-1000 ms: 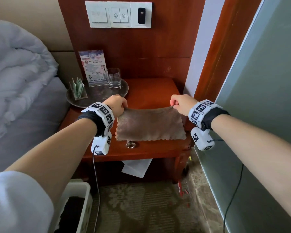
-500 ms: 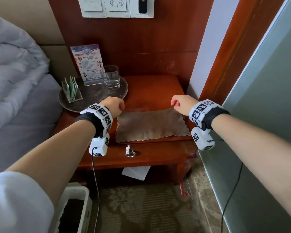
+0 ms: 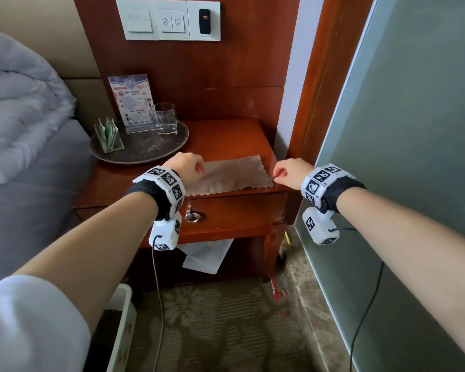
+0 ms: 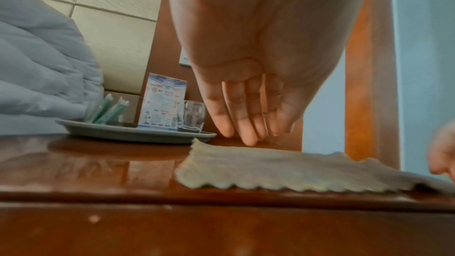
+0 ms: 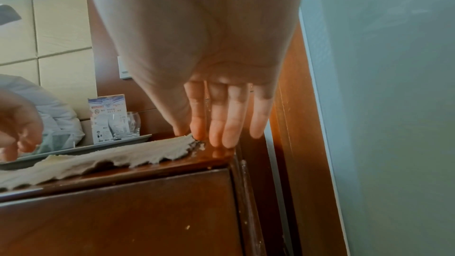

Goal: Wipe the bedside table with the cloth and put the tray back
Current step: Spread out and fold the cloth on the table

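The brown cloth lies spread flat on the front right part of the red-brown bedside table. My left hand hovers at the cloth's left edge; in the left wrist view its fingers hang straight down over the cloth, holding nothing. My right hand is at the cloth's right edge, and its fingertips touch the table top beside the cloth's corner. The round dark tray sits at the table's back left, overhanging the edge a little.
The tray carries a drinking glass, a printed card stand and a holder of green packets. A bed lies to the left, a frosted glass wall to the right. A white bin stands at the lower left.
Both hands held the cloth up by its top corners, then laid it flat on the table. Their fingers have since loosened and come off it.
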`<action>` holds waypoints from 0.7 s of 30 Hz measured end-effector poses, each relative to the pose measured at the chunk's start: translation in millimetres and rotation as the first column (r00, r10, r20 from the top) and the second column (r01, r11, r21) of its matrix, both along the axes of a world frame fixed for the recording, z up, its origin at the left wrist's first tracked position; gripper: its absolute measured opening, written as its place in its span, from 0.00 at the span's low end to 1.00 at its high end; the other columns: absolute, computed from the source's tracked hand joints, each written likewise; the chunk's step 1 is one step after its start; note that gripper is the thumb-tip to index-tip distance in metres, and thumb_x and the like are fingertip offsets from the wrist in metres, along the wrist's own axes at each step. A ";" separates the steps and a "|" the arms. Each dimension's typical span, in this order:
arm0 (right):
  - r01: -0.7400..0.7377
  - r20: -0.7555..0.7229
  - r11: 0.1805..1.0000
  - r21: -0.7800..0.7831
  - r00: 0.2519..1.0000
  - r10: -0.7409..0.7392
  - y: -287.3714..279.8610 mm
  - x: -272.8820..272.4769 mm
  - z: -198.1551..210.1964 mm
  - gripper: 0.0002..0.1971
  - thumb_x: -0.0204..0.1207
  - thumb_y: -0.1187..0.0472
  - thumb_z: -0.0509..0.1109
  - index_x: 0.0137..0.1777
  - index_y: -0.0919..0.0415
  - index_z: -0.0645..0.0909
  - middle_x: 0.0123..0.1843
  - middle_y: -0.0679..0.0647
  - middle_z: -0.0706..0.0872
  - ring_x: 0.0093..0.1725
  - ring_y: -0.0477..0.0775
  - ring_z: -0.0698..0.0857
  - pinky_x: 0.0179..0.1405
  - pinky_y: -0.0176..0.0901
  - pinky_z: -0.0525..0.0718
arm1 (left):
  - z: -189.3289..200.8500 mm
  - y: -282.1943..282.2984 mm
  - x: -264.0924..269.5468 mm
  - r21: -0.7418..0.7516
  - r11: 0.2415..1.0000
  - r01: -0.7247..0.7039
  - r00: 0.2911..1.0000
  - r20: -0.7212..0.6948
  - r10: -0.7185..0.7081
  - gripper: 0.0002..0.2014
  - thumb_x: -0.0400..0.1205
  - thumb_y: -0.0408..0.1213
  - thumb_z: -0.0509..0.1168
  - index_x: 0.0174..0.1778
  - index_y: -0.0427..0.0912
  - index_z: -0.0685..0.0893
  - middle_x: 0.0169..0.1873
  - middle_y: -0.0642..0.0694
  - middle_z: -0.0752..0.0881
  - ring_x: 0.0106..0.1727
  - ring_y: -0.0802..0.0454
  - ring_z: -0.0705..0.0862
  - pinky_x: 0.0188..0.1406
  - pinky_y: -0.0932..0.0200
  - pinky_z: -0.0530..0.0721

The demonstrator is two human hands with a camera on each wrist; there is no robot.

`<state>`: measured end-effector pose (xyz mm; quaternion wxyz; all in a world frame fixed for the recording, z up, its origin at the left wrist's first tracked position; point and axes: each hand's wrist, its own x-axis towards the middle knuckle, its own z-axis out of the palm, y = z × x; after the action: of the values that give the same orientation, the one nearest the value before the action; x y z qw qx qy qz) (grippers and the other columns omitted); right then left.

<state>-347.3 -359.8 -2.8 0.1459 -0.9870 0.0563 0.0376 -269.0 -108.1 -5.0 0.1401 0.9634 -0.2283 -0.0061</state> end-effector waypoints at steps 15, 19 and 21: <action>0.162 -0.023 0.948 0.275 0.987 -0.162 -6.2 16.5 -19.6 0.14 0.74 0.54 0.75 0.53 0.63 0.85 0.51 0.59 0.89 0.43 0.55 0.84 0.49 0.45 0.82 | 4.2 -119.3 28.6 0.185 0.963 0.195 0.981 -0.054 -0.188 0.16 0.84 0.34 0.57 0.67 0.43 0.79 0.64 0.42 0.83 0.63 0.43 0.82 0.63 0.47 0.82; 0.167 -0.028 0.963 0.213 0.986 -0.165 0.0 25.1 -24.4 0.17 0.72 0.54 0.77 0.53 0.66 0.85 0.54 0.59 0.88 0.54 0.59 0.87 0.50 0.45 0.82 | -4.6 -140.5 43.7 0.235 0.931 0.279 0.960 -0.080 -0.267 0.21 0.83 0.39 0.60 0.73 0.46 0.74 0.69 0.42 0.80 0.68 0.43 0.79 0.68 0.49 0.79; 0.192 -0.044 0.958 0.213 0.981 -0.187 0.0 27.3 -26.3 0.19 0.71 0.53 0.77 0.55 0.67 0.85 0.54 0.59 0.88 0.54 0.60 0.87 0.51 0.46 0.83 | -6.5 -145.9 49.6 0.218 0.936 0.277 0.961 -0.059 -0.271 0.22 0.84 0.39 0.58 0.75 0.45 0.71 0.71 0.40 0.78 0.70 0.41 0.78 0.69 0.49 0.78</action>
<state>-320.0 -359.8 -29.0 0.2549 -0.9547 0.1477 0.0410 -219.4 -254.0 -11.5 0.0313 0.9317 -0.3560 -0.0648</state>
